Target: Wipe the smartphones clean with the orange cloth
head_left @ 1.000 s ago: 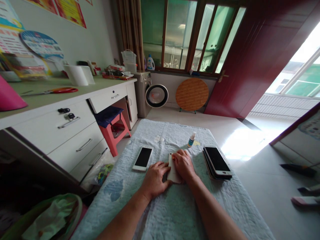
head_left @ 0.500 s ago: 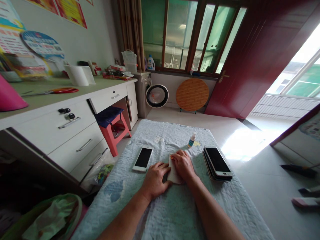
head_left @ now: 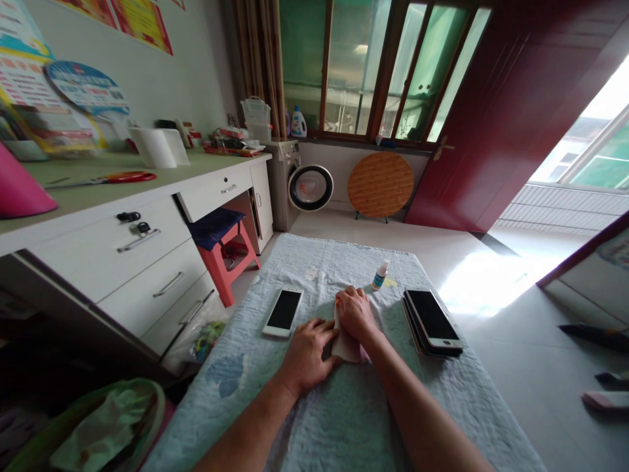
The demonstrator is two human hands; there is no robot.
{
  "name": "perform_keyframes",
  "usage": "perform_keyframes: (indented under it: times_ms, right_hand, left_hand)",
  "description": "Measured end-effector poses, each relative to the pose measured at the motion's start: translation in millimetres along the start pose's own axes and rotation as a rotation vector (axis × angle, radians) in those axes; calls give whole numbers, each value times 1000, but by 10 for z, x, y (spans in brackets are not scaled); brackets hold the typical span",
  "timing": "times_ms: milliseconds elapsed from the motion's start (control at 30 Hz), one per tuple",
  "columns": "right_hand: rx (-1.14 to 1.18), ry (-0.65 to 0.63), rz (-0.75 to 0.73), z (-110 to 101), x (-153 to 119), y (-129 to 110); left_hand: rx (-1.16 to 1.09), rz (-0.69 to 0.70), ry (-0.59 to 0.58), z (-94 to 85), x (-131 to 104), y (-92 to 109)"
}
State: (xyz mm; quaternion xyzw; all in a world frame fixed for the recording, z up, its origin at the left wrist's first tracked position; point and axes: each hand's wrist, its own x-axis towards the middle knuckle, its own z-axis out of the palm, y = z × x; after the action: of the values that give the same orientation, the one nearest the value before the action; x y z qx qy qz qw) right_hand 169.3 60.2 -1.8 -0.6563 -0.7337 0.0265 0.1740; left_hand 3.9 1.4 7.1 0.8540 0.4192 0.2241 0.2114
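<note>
Across the lower middle of the frame, the pale blue quilted cloth point(head_left: 339, 429) lies under everything I'm working with. My left hand point(head_left: 308, 354) has its fingers spread, bracing the left and near edges of the pale phone; my right hand point(head_left: 354, 313) is bunched over its far end, and I can't tell if it pinches anything. The stack of phones point(head_left: 434, 322) sits right of centre, and the white phone point(head_left: 284, 313) lies face up left of centre. Between them, flat in the centre, is the pale phone point(head_left: 345, 347), partly covered and being handled, so I judge my work on it unfinished; nothing shows whether the others are done. The small bottle point(head_left: 379, 276) stands upright beyond. Since the earlier frame my right hand has slid farther up, and a pink patch point(head_left: 364, 356) shows more at the near right edge.
</note>
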Motion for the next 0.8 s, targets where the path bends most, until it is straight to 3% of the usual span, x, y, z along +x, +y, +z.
perform_keyframes:
  times_ms: [267, 800]
  right_hand:
    - [34, 35, -80, 17, -36, 20]
    - [-67, 3, 174, -182, -151, 314]
  left_hand:
    - [24, -25, 8, 19, -7, 8]
    - [45, -42, 34, 58, -40, 6]
